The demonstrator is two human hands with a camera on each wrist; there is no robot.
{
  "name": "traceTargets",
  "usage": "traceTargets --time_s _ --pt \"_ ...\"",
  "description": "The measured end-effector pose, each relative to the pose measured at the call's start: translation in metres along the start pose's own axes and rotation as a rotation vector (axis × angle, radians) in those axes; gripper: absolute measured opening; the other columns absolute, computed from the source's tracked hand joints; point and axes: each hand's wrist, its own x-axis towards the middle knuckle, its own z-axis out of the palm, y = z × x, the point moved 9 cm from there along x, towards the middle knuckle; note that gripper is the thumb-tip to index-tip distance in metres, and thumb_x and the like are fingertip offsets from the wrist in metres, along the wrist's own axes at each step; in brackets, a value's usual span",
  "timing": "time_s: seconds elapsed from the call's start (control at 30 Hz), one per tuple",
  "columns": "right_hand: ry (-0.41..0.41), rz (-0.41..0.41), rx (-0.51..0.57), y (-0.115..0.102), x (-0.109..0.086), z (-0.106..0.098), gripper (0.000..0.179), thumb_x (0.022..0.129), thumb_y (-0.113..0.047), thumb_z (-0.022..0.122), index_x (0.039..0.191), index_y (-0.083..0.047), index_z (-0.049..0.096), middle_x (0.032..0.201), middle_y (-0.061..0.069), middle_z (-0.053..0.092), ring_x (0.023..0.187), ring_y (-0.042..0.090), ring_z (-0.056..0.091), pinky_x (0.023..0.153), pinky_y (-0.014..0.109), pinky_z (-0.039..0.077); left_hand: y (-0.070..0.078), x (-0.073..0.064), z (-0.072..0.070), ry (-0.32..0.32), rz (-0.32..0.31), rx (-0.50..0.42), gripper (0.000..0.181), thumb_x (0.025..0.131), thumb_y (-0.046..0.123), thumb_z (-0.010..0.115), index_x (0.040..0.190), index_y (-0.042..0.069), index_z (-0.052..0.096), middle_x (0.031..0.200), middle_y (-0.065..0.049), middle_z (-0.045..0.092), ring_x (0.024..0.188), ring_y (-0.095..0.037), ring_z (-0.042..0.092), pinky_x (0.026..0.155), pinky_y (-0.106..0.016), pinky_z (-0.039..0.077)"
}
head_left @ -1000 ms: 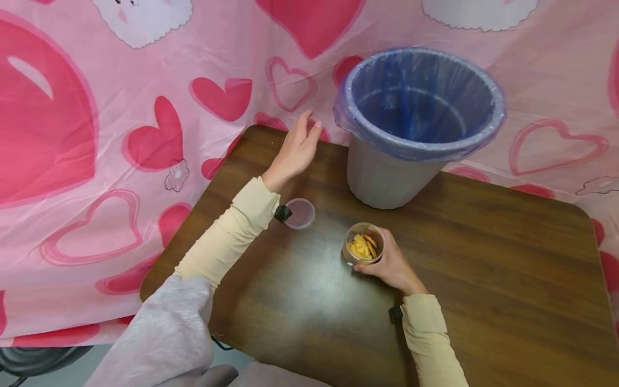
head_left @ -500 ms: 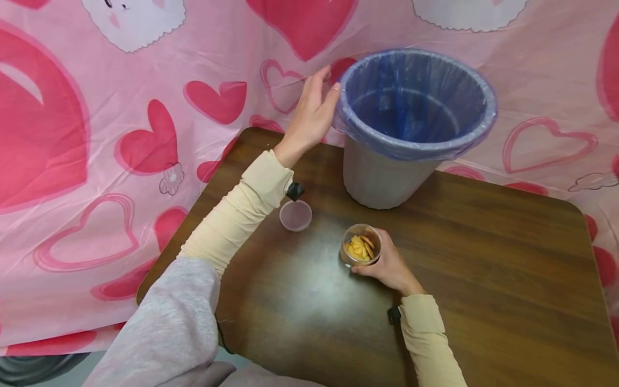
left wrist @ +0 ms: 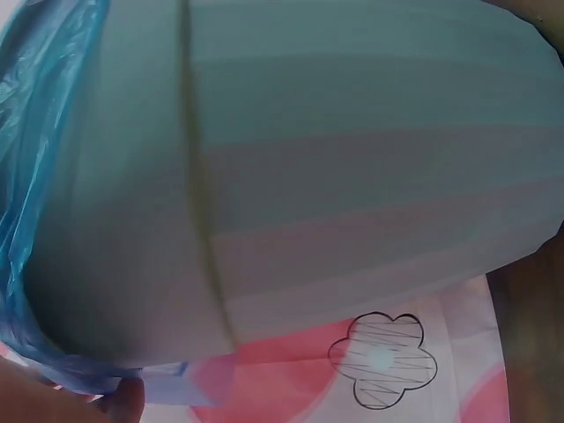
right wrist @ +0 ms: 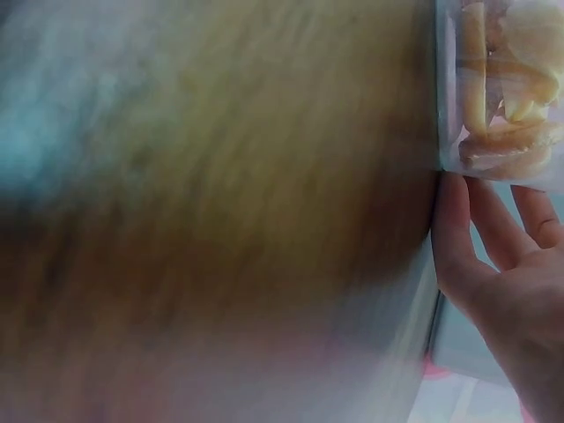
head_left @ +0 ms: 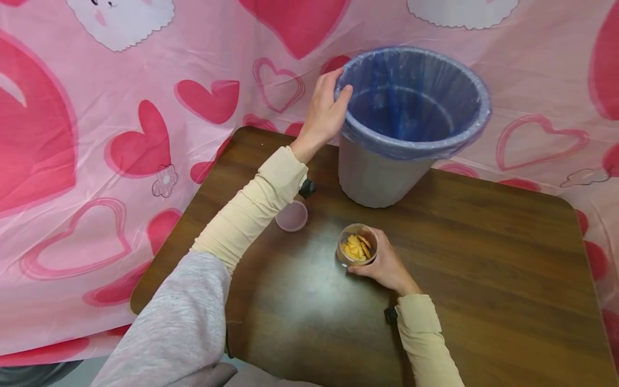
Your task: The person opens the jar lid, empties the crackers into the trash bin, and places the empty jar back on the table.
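Observation:
A tall pale trash bin (head_left: 374, 177) stands at the back of the table, lined with a bluish plastic bag (head_left: 401, 150). My left hand (head_left: 325, 115) grips its left rim, with the thumb lying over the edge; in the left wrist view only a bit of the hand (left wrist: 53, 401) shows beside the bag. My right hand (head_left: 384, 263) holds a clear lidless jar (head_left: 342, 257) upright from its right side. Inside the jar are several yellow-brown crackers (head_left: 357, 247), seen through its wall in the right wrist view.
A round translucent lid (head_left: 292, 216) lies on the brown wooden table (head_left: 483, 258), below my left wrist. Pink cloth (head_left: 203, 48) with hearts hangs behind and to the left. Most of the right wrist view is blurred.
My left hand has moved up and right, from over the table's back edge to the bin's rim, and has taken hold there. The right hand and jar have stayed put.

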Motion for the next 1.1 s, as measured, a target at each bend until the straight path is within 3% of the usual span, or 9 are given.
traceTargets --time_s 0.23,0.37,0.57,0.9,1.1 --pt "-0.049 0.026 0.061 -0.037 -0.009 -0.004 0.091 0.061 -0.019 0.083 0.133 -0.009 0.029 0.131 0.015 0.042 0.121 0.030 0.040 0.100 0.050 0.029 0.000 0.002 0.007 -0.031 0.038 -0.048 0.050 0.092 0.026 0.044 0.139 0.014 0.031 0.145 0.005 0.024 0.130 0.002 0.023 0.102 -0.007 0.016" --pt "-0.037 0.012 0.060 -0.027 -0.008 -0.002 0.093 0.059 -0.022 0.084 0.134 -0.013 0.029 0.132 0.011 0.043 0.121 0.028 0.041 0.099 0.050 0.029 -0.004 0.003 0.011 -0.043 0.007 -0.035 0.049 0.094 0.027 0.041 0.139 0.015 0.029 0.145 0.007 0.023 0.130 0.004 0.021 0.102 -0.007 0.015" --pt "-0.031 0.018 0.023 -0.004 -0.005 0.002 0.096 0.057 -0.039 0.082 0.134 -0.029 0.027 0.132 -0.003 0.043 0.122 0.015 0.041 0.101 0.044 0.030 -0.002 0.004 0.015 -0.067 0.030 -0.026 0.048 0.093 0.023 0.041 0.140 0.016 0.028 0.145 0.007 0.021 0.131 0.004 0.019 0.103 -0.007 0.013" --pt "-0.011 0.037 0.022 -0.001 -0.006 0.001 0.095 0.057 -0.041 0.082 0.134 -0.031 0.027 0.131 -0.004 0.043 0.120 0.016 0.042 0.100 0.045 0.031 -0.001 0.004 0.021 -0.159 0.027 0.049 0.051 0.092 0.021 0.036 0.142 0.018 0.023 0.147 0.007 0.017 0.132 0.003 0.016 0.104 -0.010 0.013" --pt "-0.011 0.033 0.029 -0.003 -0.006 0.001 0.093 0.057 -0.037 0.083 0.133 -0.028 0.031 0.131 -0.003 0.045 0.120 0.016 0.043 0.100 0.046 0.031 -0.005 0.004 0.023 -0.247 -0.007 0.226 0.053 0.094 0.034 0.031 0.143 0.027 0.016 0.148 0.018 0.008 0.134 0.002 0.014 0.108 -0.033 0.017"
